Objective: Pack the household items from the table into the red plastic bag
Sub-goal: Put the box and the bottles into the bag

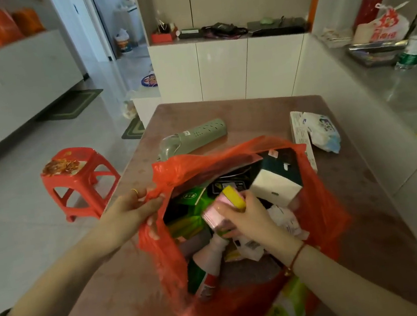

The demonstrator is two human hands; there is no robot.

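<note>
At nine o'clock my left hand (132,214) pinches the flimsy red plastic bag (319,212) open, while my right hand (250,219) clasps the seemingly light, rigid pink bottle (214,214) round its body.

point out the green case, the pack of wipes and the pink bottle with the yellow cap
green case (204,134): head view, middle of its perforated body
pack of wipes (322,129): head view, centre of its printed front
pink bottle (213,214): head view, its pink side below the cap
</note>
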